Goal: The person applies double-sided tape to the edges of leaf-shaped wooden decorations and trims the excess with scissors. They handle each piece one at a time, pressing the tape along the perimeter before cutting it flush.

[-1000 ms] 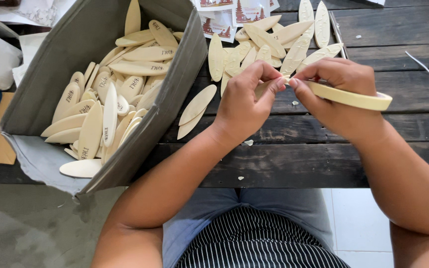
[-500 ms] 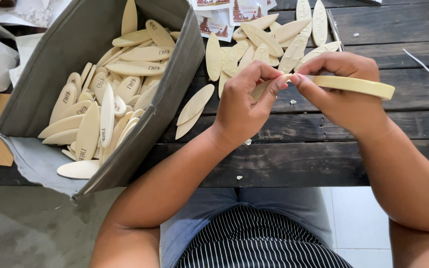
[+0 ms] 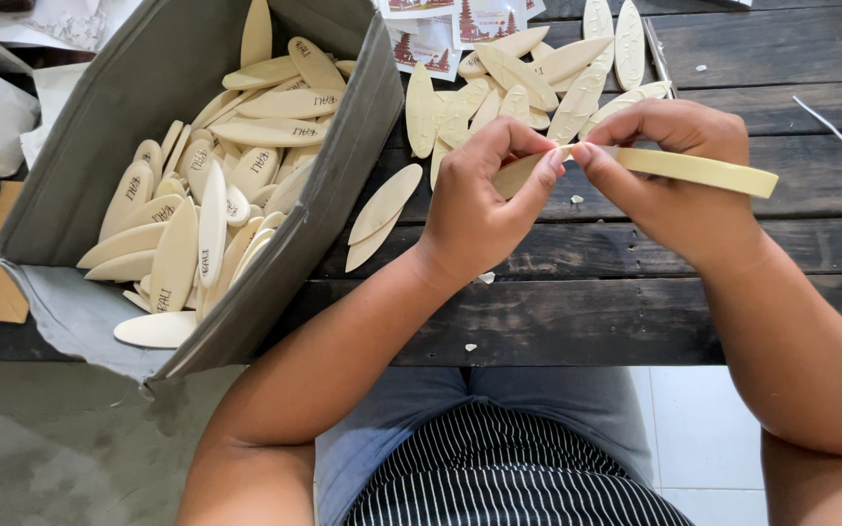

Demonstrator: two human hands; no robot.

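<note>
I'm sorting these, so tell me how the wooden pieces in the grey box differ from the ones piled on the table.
The pieces in the grey box mostly carry dark printed lettering; the pile on the table shows plain faces. The box pieces lie heaped within the grey box walls; the table pile fans out loose on dark planks, beside the left hand. Both are pale, flat, leaf-shaped wood.

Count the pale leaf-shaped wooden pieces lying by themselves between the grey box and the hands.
2: two pale leaf-shaped wooden pieces overlap on the dark plank table, beside the grey box. Others may be hidden beneath the left hand.
</note>
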